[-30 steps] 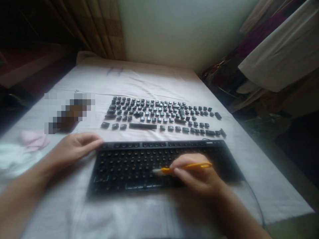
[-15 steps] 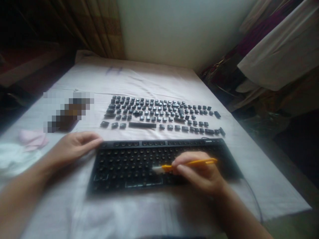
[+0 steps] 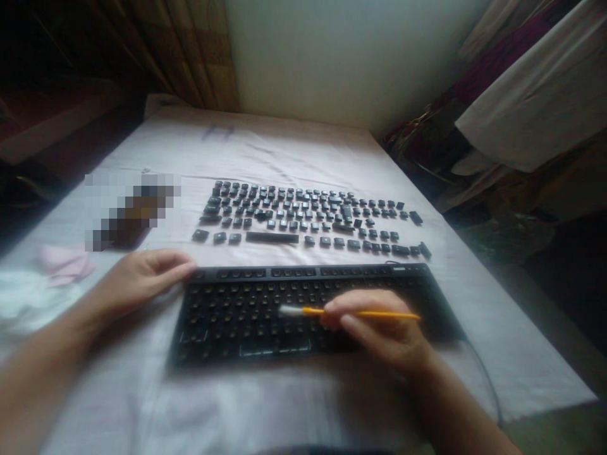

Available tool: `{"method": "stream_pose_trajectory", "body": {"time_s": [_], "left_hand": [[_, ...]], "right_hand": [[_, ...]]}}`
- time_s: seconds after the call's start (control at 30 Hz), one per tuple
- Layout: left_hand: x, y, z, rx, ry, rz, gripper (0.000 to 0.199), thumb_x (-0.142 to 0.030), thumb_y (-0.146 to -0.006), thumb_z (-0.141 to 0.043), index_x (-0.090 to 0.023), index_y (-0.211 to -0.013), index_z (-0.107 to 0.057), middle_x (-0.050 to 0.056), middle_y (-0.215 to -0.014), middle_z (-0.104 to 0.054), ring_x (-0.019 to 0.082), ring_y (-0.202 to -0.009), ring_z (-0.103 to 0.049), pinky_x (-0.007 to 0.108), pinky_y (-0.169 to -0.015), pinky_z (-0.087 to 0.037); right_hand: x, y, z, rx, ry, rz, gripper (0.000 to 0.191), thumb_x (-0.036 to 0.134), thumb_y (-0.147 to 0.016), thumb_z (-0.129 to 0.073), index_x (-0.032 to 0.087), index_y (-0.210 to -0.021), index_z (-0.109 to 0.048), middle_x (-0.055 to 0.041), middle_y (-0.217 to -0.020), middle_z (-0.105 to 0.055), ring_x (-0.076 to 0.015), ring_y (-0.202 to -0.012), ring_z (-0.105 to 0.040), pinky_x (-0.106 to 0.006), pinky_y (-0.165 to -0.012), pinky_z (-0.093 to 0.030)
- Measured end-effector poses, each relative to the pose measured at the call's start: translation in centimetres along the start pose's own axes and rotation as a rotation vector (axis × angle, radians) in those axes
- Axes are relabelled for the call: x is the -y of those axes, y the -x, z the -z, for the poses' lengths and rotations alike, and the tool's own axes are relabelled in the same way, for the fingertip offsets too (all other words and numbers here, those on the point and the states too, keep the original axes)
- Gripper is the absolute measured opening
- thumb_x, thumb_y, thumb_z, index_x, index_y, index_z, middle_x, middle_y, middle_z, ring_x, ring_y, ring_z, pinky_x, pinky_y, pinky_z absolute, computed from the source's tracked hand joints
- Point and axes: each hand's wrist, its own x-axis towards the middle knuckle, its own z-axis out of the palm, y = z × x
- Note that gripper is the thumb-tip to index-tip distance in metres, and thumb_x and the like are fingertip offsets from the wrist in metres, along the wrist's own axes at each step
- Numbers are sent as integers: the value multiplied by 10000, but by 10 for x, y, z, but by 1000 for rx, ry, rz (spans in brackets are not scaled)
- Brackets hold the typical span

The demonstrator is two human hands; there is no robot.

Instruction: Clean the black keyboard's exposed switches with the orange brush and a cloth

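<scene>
A black keyboard point(image 3: 227, 344), its keycaps taken off across most of its face, lies on the pale cloth in front of me. My left hand point(image 3: 147, 275) grips its upper left corner between thumb and fingers. Pinched in my right hand point(image 3: 374, 319) is a slim paintbrush point(image 3: 310, 311) with a yellow handle and whitish bristles. The bristles point left, over the bare key sockets near the keyboard's middle. Beyond the keyboard, loose black keycaps point(image 3: 294, 205) are laid out in rows, with the long space bar point(image 3: 272, 237) in the nearest row.
Pink cloth point(image 3: 66, 262) and white cloth point(image 3: 33, 303) lie at the left. A pixelated, brownish item point(image 3: 135, 218) rests behind them. The keyboard's cable point(image 3: 488, 379) trails off the right side. Fabric hangs at the upper right point(image 3: 540, 107).
The paintbrush's bristles have shifted slightly left and up over the sockets, and its handle lies straighter. My left hand keeps its hold on the keyboard corner.
</scene>
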Motion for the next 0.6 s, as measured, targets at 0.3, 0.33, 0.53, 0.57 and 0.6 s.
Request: {"method": "stream_pose_trajectory", "body": {"time_s": [0.3,0.33,0.53,0.57,0.6], "left_hand": [[-2,1,-1,1,-4,-18,533,-737,-726,-641,-244,-884,-772,26,-914,-787,252,-900,-698,300,-851,-505],[-2,1,-1,4,1,-21,530,-732,-737,-638,-242,-888,-770,24,-914,-786,247,-898,-696,294,-850,-504],[0,2,0,17,20,-30,510,-710,-775,-640,-236,-923,-759,25,-956,-786,242,-940,-690,286,-872,-491],[0,2,0,16,20,-30,514,-713,-773,-641,-235,-921,-759,27,-952,-785,244,-939,-690,289,-877,-490],[0,2,0,15,19,-32,522,-719,-770,-638,-233,-919,-759,31,-948,-785,248,-939,-690,295,-882,-491]], "right_hand": [[1,2,-4,-56,14,-68,125,119,-901,-670,200,-929,-761,-40,-754,-787,-157,-635,-749,-207,-599,-603],[2,2,-5,-36,37,-61,128,111,-891,-670,199,-917,-759,-38,-750,-787,-155,-629,-746,-205,-598,-598],[2,2,-7,40,158,-54,120,160,-928,-632,202,-902,-741,-41,-745,-787,-162,-641,-747,-233,-632,-599],[2,2,-7,58,168,-47,123,162,-932,-625,201,-903,-738,-41,-746,-787,-159,-645,-747,-229,-636,-598],[1,2,-7,81,172,-34,126,161,-935,-618,197,-907,-735,-41,-747,-785,-155,-644,-746,-223,-633,-594]]}}
